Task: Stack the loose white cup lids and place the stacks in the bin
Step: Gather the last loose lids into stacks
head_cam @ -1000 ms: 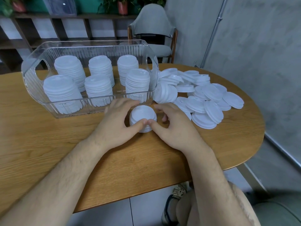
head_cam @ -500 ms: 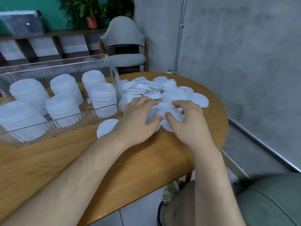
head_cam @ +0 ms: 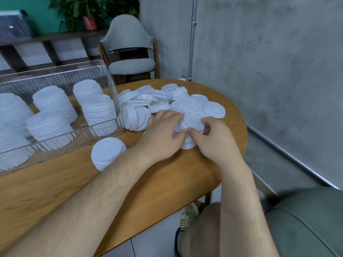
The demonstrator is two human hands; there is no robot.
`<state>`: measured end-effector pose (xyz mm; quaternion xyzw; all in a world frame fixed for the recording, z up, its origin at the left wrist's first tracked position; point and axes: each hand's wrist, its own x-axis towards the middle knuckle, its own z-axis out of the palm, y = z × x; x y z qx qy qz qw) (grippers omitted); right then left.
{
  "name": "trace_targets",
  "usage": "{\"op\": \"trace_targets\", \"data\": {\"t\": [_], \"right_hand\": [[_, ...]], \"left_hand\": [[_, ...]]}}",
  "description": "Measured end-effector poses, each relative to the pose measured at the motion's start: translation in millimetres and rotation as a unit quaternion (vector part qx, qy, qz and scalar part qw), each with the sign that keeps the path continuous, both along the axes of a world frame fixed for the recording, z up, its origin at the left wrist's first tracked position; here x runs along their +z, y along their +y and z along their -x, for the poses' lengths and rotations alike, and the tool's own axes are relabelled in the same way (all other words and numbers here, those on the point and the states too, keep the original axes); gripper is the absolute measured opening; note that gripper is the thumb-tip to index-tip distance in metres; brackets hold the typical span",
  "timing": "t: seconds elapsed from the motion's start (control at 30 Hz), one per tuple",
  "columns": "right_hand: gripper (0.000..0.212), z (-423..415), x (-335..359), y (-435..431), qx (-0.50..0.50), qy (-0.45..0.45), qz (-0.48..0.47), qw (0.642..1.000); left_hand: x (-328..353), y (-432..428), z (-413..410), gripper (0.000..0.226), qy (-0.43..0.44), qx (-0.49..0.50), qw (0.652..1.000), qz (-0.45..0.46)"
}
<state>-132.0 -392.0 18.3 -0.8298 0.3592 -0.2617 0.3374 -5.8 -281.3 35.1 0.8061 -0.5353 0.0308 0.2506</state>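
Head view, seated at table (head_cam: 55, 191).

Left hand (head_cam: 163, 132) and right hand (head_cam: 213, 141): both are curled round one small clump of lids (head_cam: 192, 120) at the near edge of the loose lids (head_cam: 167, 97). My left fingers (head_cam: 170, 115) lie over the clump's top and left side. My right fingers (head_cam: 209, 123) are bent in against its right side. The two thumb tips touch each other in front of the clump. The clump's lower edge rests on the table between my palms. I cannot tell how many lids it has.

Other lids:
- Short stack (head_cam: 107, 154) stands upright on the table, just outside the bin's near wall and to the left of my left wrist. Neither hand touches it.
- Tipped stack (head_cam: 137, 117) lies on its side against the bin's right end, just beyond my left knuckles.
- The loose lids spread behind and to the right of my hands, overlapping one another.

Bin (head_cam: 61, 71): clear ribbed plastic, on the table to my left. Tall stacks (head_cam: 96, 112) of lids stand inside it in two rows.

Writing: the top of the short stack shows faint raised relief, too blurred to read.

Background: grey chair (head_cam: 130, 52) behind the table.
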Motion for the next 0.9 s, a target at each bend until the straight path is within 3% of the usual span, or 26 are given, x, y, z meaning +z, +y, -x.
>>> {"op": "trace_targets", "data": {"t": [0.07,0.23,0.37,0.53,0.9], "right_hand": [[0.049,1,5,2,-0.004,-0.036,0.01,0.999],[0.061,-9,15,20,0.051,-0.113,0.006,0.992],[0.058,-24,19,42,0.113,-0.127,0.022,0.985],[0.048,-42,21,69,0.186,-0.146,0.019,0.971],[0.052,-77,5,115,0.264,-0.09,0.056,0.959]], "left_hand": [[3,5,0,0.046,0.012,0.007,0.999,0.034],[11,36,-6,0.03,0.079,0.033,0.982,0.169],[16,71,-15,0.035,0.112,0.059,0.97,0.208],[16,120,-29,0.044,0.147,0.084,0.965,0.198],[-3,186,-70,0.041,0.255,0.08,0.948,0.17]]}}
